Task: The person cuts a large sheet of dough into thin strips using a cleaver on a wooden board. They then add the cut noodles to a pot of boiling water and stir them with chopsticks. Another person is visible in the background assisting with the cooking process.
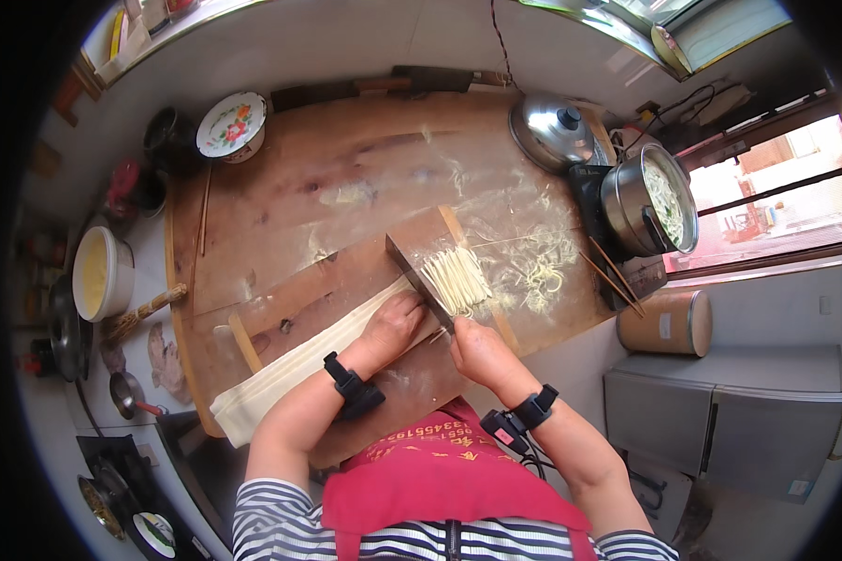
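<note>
A long folded sheet of dough (309,361) lies slantwise on a wooden cutting board (302,294). Pressed on its right end is my left hand (398,319), fingers curled, close against the blade. My right hand (480,347) is closed on the handle of a wide knife (419,280), whose blade stands upright across the dough's end. Just right of the blade lies a bundle of cut noodles (459,280). The knife's handle is hidden in my fist.
Flour and noodle scraps (544,277) lie on the large wooden board. At right, a pot of noodles (656,200) stands on a black cooker, near a metal lid (551,133) and chopsticks (614,277). A flowered enamel lid (231,126), a straw brush (147,312) and a white tub (104,273) are at left.
</note>
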Action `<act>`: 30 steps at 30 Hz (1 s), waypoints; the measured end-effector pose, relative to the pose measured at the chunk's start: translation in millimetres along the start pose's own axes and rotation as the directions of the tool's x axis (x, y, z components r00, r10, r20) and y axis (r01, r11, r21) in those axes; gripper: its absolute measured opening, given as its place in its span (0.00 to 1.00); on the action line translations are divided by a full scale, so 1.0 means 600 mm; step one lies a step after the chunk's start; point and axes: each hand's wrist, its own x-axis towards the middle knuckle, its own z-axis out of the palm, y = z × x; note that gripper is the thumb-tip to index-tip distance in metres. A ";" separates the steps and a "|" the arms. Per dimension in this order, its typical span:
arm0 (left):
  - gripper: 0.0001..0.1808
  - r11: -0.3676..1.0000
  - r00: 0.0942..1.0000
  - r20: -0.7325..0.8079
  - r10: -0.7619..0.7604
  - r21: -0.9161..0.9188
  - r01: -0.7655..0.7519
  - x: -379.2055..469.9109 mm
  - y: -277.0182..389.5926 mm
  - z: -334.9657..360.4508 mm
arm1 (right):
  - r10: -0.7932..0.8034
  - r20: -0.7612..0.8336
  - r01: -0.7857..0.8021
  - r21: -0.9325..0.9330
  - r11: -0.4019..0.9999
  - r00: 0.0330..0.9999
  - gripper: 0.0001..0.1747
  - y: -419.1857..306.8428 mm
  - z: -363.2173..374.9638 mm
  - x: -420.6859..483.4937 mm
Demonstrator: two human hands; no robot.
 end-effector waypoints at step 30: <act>0.10 1.000 1.000 0.014 0.002 -0.024 -0.001 -0.008 -0.010 -0.009 | 0.011 0.019 -0.011 -0.023 1.000 1.000 0.07 -0.017 0.003 -0.005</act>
